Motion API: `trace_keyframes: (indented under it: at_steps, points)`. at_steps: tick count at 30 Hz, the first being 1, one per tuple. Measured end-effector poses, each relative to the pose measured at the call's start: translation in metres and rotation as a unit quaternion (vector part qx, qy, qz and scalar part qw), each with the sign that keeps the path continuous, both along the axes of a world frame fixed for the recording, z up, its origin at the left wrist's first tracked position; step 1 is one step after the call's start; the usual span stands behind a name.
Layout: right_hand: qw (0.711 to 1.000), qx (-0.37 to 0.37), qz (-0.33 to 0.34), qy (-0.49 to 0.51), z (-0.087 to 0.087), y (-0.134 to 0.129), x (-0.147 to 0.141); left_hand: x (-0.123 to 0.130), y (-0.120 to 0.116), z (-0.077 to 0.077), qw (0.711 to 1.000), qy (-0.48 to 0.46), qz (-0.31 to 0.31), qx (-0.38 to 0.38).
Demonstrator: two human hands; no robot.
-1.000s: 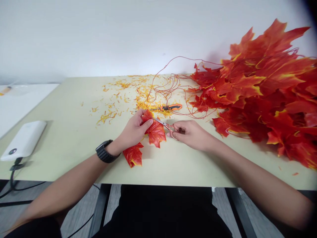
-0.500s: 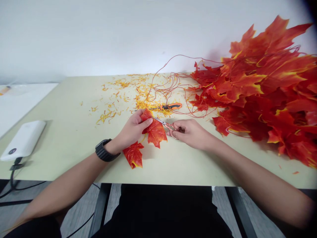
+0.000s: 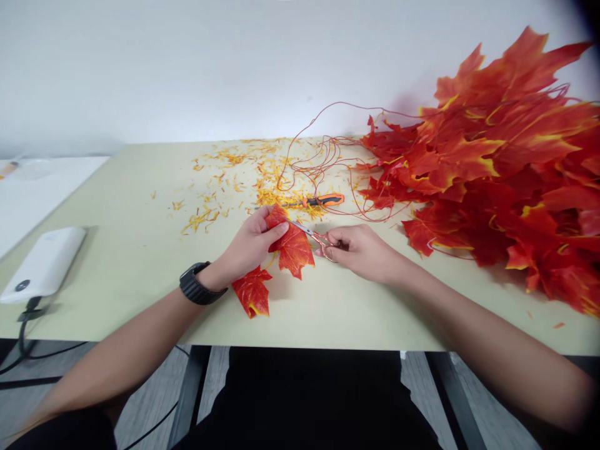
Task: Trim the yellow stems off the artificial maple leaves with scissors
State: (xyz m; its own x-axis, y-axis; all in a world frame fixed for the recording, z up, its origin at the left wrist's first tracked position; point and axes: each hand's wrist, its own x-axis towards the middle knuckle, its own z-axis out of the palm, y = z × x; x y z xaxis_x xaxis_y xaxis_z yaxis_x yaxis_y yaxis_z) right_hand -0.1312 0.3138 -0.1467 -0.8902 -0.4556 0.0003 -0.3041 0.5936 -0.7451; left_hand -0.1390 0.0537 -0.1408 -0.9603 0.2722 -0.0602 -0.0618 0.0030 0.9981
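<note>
My left fingers (image 3: 277,232) pinch one red leaf (image 3: 296,250) above the bench (image 3: 309,322), covering part of it; my right fingers (image 3: 344,233), closed on one pair of scissors (image 3: 310,232), partly hide the handles. One screwdriver (image 3: 324,200) has its tip lost among yellow scraps (image 3: 268,199), and the heaped leaves (image 3: 497,187), cut off rightward, overlap beyond counting.

Yellow scraps (image 3: 268,198) across pale table (image 3: 126,256)
</note>
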Motion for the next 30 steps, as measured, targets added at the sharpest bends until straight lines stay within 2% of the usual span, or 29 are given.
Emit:
trace_keyframes:
  at_steps: [13,30]
  points:
    - [1.000,0.000,-0.001,-0.008,0.0022,-0.0012,-0.0001,0.0008,0.0012,0.0018,1.000,0.018,-0.012,-0.010]
    - [1.000,-0.015,0.002,-0.022,-0.0027,0.0022,-0.0021,-0.0008,0.0006,0.0052,0.996,0.055,-0.016,-0.075]
